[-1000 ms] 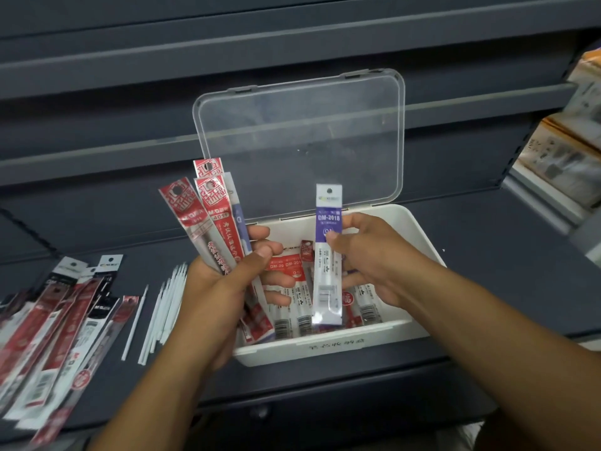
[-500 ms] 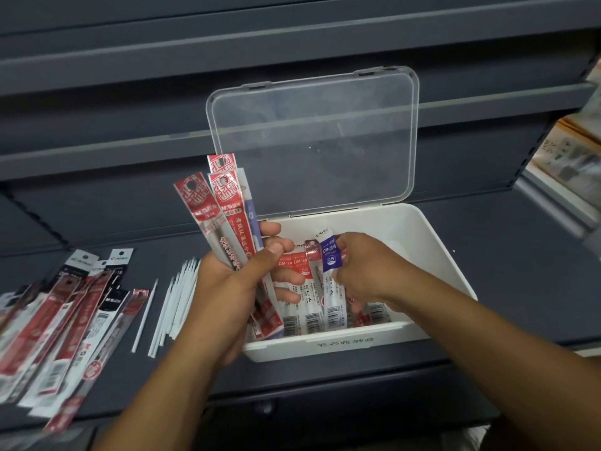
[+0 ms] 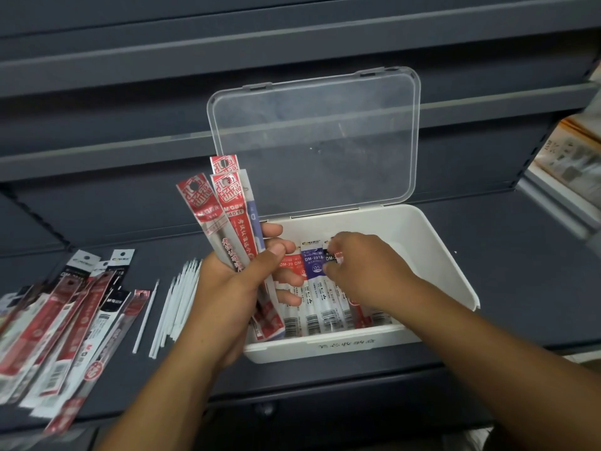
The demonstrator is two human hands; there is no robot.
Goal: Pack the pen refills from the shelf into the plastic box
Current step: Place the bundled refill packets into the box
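Purple refill pack (image 3: 313, 263) now lies flat in plastic box (image 3: 450, 275) w/ other packs, no longer upright. R hand (image 3: 367, 271) is curled over pack tops; pinching or just touching, can't tell. L hand (image 3: 227, 294) grips a fan of red refill packs (image 3: 227, 216) at box's left edge. Loose packs (image 3: 65, 314) lie on shelf (image 3: 520, 288), far left.

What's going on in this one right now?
A person is packing packaged pen refills into a white plastic box whose clear lid stands open. The left hand grips a fanned bundle of red packets over the box's left edge. The right hand is inside the box, fingertips at the top of a dark-headed packet in the row already there; whether it pinches it is unclear. More packets and loose white refills lie on the shelf to the left.
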